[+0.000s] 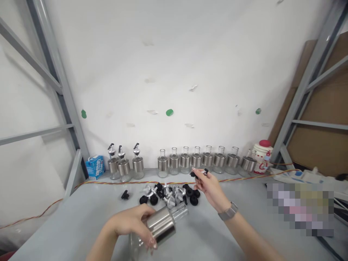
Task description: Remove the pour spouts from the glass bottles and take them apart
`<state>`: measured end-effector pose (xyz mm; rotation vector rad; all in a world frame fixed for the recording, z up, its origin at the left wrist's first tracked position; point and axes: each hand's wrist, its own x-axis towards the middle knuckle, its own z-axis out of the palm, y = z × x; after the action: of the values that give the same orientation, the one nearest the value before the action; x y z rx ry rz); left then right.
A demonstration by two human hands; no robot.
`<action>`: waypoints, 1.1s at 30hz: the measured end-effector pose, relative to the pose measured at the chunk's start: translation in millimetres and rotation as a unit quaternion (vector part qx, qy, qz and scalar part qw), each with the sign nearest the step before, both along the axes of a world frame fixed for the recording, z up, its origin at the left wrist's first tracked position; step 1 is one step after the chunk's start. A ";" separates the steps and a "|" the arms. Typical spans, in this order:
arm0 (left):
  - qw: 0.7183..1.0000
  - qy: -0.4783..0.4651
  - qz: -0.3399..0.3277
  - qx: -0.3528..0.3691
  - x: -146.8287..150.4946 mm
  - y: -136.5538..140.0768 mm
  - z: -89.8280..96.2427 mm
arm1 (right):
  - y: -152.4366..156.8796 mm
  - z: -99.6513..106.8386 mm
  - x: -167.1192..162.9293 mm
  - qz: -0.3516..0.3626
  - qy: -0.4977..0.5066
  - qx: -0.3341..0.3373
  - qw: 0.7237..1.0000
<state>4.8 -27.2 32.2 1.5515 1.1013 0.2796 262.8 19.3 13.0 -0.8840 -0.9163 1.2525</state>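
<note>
My left hand (136,224) is wrapped round a glass bottle (163,223) with a brushed metal sleeve. The bottle is tilted, its open neck pointing up to the right. In the fingers of my right hand (208,185) is a pour spout (194,174) with black and silvery parts, held to the upper right of the bottle's mouth and apart from it. Behind the bottle lies a pile of loose spout parts (171,197), some black and some silvery. A single black piece (125,194) lies to the left of that pile.
Along the wall stand several open bottles (185,160) and, further left, three bottles with spouts (138,163). A blue carton (95,167) is at the left end, a white jar with a red lid (262,157) at the right. A twisted cable (233,179) crosses the table (81,221).
</note>
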 end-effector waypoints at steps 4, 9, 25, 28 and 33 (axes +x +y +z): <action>0.993 -0.081 0.049 0.074 14.2 3.1 -1.2 | 2.9 -0.8 5.5 0.005 0.010 -0.004 1.000; 0.927 -0.165 0.267 0.206 26.0 28.4 -6.4 | -7.7 1.3 -4.8 0.031 0.008 -0.004 0.999; 0.830 0.053 0.411 0.375 21.5 125.4 -41.7 | -7.4 -7.5 -14.3 0.047 -0.075 -0.036 0.995; 0.831 0.069 0.403 0.377 20.4 126.5 -48.9 | -7.2 -7.8 -15.3 0.047 -0.091 -0.035 0.994; 0.833 0.100 0.378 0.391 23.1 128.3 -54.5 | -4.5 -13.0 -16.3 0.052 -0.105 -0.027 0.993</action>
<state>27.9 101.1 -22.2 1.7736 1.8982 1.2610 246.6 14.7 -0.1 -1.0359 -1.1116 1.2945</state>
